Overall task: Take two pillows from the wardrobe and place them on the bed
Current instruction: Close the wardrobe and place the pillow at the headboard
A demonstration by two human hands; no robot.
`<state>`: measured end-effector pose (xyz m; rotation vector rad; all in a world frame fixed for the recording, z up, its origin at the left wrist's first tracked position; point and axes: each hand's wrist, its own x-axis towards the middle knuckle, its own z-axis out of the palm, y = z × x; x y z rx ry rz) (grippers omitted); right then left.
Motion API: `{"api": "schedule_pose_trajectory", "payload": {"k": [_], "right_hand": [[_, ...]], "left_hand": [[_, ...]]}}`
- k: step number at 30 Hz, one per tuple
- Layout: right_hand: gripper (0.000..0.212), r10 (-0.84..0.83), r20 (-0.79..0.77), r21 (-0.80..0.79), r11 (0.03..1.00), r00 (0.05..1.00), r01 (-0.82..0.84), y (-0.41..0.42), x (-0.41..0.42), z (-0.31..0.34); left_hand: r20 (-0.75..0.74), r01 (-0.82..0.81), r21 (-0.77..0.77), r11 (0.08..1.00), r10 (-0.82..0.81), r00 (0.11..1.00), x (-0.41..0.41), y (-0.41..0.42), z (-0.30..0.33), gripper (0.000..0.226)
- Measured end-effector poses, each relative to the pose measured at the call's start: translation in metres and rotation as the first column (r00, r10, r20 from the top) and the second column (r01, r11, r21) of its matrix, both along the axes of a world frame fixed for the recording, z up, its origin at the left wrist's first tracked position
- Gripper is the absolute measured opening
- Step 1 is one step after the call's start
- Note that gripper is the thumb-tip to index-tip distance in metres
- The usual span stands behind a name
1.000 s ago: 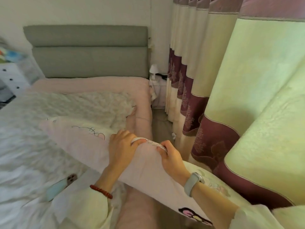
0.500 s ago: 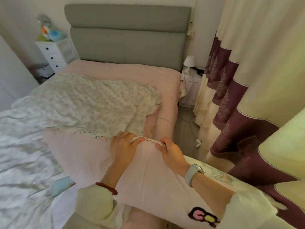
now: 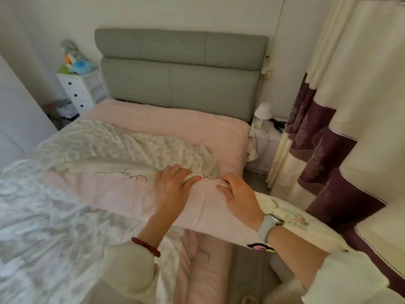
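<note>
A pink pillow [image 3: 114, 194] with cartoon prints lies flat across my view, held above the bed's right side. My left hand [image 3: 171, 189] and my right hand [image 3: 238, 194] both grip its far edge, side by side, fingers curled over the rim. A second, cream pillow [image 3: 291, 218] with a cartoon print shows under my right forearm, beneath the pink one. The bed [image 3: 175, 123] has a pink sheet and a crumpled white patterned quilt [image 3: 105, 145]. The wardrobe is out of view.
A grey padded headboard [image 3: 182, 71] stands at the far end. A white drawer unit [image 3: 81, 88] with toys on top is at the left. A small lamp [image 3: 263, 113] sits on a bedside table at the right. Cream and maroon curtains [image 3: 341, 137] hang close on the right.
The view has swung left and up from the curtains toward the headboard. The pillow has moved forward over the bed. Both hands keep the same grip.
</note>
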<state>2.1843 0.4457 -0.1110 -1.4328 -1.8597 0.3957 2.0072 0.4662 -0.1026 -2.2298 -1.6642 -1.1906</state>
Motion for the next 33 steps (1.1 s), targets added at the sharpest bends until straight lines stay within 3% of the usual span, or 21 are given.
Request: {"api": "schedule_pose_trajectory", "payload": {"k": [5,8,18,24,29,33], "right_hand": [[0.008,0.013,-0.029,0.028,1.0,1.0,-0.012,0.084,0.039,-0.019],[0.007,0.062,-0.007,0.078,0.995,0.998,-0.061,0.142,0.069,-0.016],[0.009,0.155,0.06,0.129,0.978,0.986,-0.161,0.278,0.124,-0.001],[0.006,0.134,0.027,0.086,0.987,0.991,-0.136,0.392,0.144,-0.016],[0.007,0.066,0.002,0.067,0.996,0.998,-0.066,0.536,0.147,-0.016],[0.005,0.05,-0.001,0.124,0.991,0.999,-0.05,0.647,0.135,0.008]], "left_hand": [[-0.111,-0.043,-0.015,0.999,0.041,0.993,0.04,0.073,-0.013,0.033],[-0.144,-0.108,0.01,0.994,0.108,0.984,0.07,0.121,-0.011,0.05],[-0.098,-0.145,-0.07,0.987,0.138,0.986,0.125,0.244,-0.011,0.067],[-0.155,-0.111,-0.046,0.993,0.103,0.983,0.143,0.358,-0.018,0.06],[-0.166,-0.122,-0.028,0.992,0.115,0.979,0.151,0.51,-0.011,0.038],[-0.149,-0.166,0.015,0.986,0.167,0.975,0.143,0.626,0.008,0.033]]}}
